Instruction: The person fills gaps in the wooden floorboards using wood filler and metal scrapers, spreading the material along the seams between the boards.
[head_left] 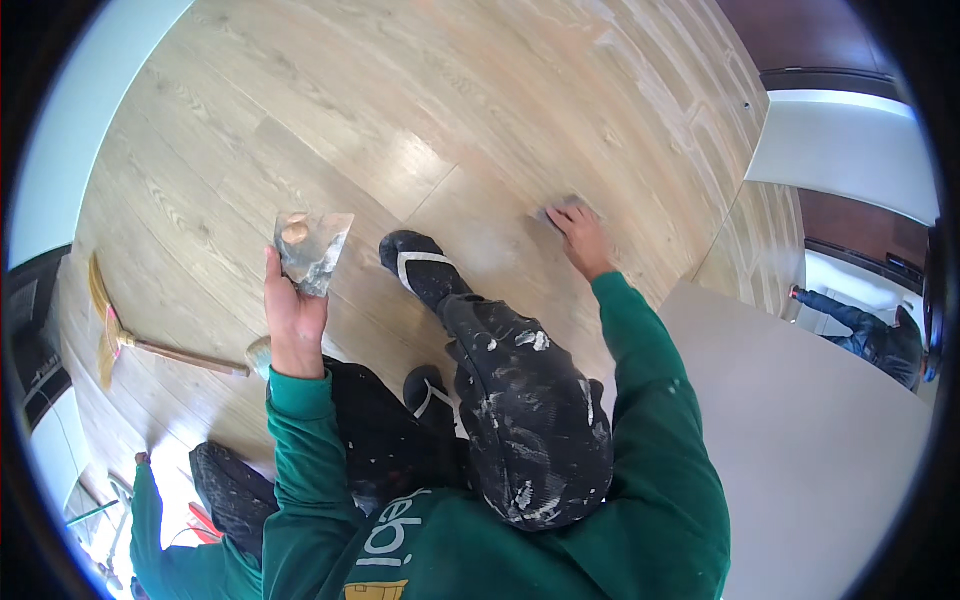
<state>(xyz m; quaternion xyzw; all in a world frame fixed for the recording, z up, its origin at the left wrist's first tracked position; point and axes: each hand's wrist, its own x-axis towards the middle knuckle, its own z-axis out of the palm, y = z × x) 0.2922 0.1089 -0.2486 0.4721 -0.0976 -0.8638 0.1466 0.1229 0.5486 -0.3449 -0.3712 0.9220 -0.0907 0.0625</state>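
Observation:
My left hand (pixel 294 312) holds up a broad metal putty knife (pixel 325 245) by its lower end. The blade is smeared with grey and white, and a round lump of tan filler (pixel 296 233) sits near its top edge. Farther right, my right hand (pixel 580 237) is down at the wood-look floor (pixel 430 130). Its fingers press on a small flat grey piece (pixel 549 215), partly hidden beneath them and too blurred to name for sure. Around it the floor looks hazy, and pale smears (pixel 650 85) run along the boards to the far right.
My black shoes (pixel 425 268) and paint-spotted knee lie between my hands. A broom (pixel 150 348) lies at left beside a brush-like tool (pixel 259 356). A grey panel (pixel 790 430) borders the right. One person in green (pixel 190 560) is lower left; another in dark clothes (pixel 870 335) is right.

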